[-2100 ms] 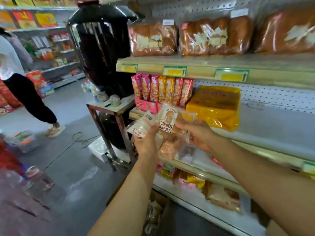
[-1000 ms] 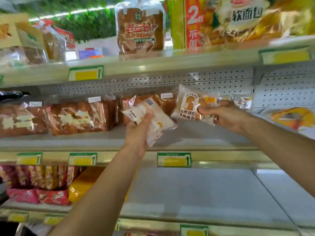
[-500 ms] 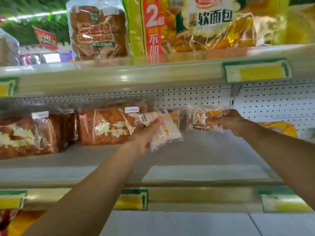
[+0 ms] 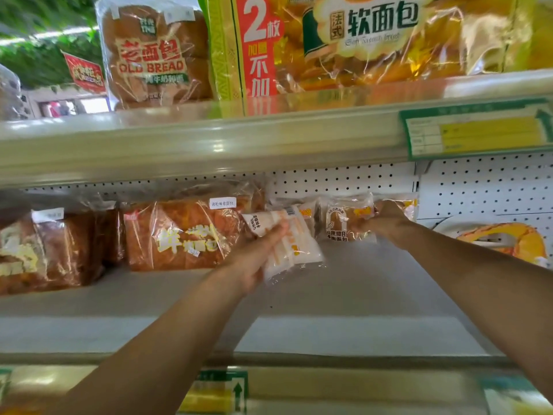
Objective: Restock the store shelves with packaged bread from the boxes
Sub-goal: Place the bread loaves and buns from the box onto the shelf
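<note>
Progress: your two hands are at the back of the middle shelf (image 4: 374,295), centre of the frame; judged from this, you are partway through placing, with one pack nearly set and one not yet down.
Right hand (image 4: 386,223): your fingers pinch a small clear bread pack (image 4: 341,221) with a white label, held against the pegboard back wall (image 4: 478,190), right of centre.
Left hand (image 4: 257,256): your fingers curl round a white bread pack (image 4: 287,241), tilted and clear of the shelf surface, at centre.
Already shelved: more small packs (image 4: 308,209) show behind the two you hold; how many, you cannot tell.
Middle shelf contents: large brown loaves (image 4: 182,235) in clear bags at centre left and far left; a wide bare stretch in front of your hands.
Top shelf (image 4: 209,139) contents: an "OLD BREAD" bag (image 4: 155,55) at upper left, a yellow soft-bread bag (image 4: 374,40) at upper centre.
Remaining: the bare stretch suggests room for more packs.
Boxes: none in view, so remaining stock cannot be judged.
</note>
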Demonstrator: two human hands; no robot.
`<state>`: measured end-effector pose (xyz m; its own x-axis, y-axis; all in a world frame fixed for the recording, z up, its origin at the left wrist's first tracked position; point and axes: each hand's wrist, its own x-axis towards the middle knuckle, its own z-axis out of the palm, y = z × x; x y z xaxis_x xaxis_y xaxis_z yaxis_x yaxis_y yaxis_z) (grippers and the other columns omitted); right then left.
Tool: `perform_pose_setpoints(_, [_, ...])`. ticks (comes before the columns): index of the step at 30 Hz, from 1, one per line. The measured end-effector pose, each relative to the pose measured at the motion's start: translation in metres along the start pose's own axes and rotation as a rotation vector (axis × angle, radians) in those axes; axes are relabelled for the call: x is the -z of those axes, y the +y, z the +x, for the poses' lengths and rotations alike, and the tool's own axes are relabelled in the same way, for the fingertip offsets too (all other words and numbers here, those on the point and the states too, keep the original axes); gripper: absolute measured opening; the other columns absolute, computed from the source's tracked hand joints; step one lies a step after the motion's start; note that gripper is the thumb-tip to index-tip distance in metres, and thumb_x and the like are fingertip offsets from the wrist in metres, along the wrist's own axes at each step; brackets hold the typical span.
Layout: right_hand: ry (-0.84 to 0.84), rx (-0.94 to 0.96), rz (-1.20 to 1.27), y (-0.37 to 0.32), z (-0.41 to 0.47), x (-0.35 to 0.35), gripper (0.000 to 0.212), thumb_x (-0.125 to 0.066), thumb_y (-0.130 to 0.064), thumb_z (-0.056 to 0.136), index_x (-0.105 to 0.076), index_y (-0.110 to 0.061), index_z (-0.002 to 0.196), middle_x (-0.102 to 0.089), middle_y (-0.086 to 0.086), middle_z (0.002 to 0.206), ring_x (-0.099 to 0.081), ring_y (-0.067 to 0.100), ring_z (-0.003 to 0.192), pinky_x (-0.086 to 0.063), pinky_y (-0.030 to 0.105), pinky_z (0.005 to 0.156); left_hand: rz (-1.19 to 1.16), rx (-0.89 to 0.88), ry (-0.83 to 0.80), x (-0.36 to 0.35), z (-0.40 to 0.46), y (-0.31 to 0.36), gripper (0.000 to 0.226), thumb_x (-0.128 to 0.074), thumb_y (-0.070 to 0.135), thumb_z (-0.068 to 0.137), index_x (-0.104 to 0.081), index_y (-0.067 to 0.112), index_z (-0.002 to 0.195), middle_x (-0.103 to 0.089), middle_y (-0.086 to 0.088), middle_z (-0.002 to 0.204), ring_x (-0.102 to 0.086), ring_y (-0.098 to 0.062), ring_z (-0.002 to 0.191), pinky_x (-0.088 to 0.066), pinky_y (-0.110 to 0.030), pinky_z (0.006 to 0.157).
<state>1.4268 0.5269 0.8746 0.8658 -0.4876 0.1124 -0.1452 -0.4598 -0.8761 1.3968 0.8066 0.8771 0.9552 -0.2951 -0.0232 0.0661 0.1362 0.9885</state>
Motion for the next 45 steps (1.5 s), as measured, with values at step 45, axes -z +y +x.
perform_pose_setpoints(45, [-0.431, 0.258, 0.538, -0.032, -0.108, 0.019, 0.051, -0.079, -0.018, 0.067, -0.066, 0.001, 0.113, -0.074, 0.01, 0.093, -0.07, 0.023, 0.083, -0.057, 0.033, 0.07, 0.027, -0.086, -0.083, -0.026, -0.013, 0.01, 0.016, -0.069, 0.03, 0.091, -0.067, 0.016, 0.098, -0.077, -0.004, 0.088, -0.074, -0.023, 0.081, -0.06, -0.039, 0.069])
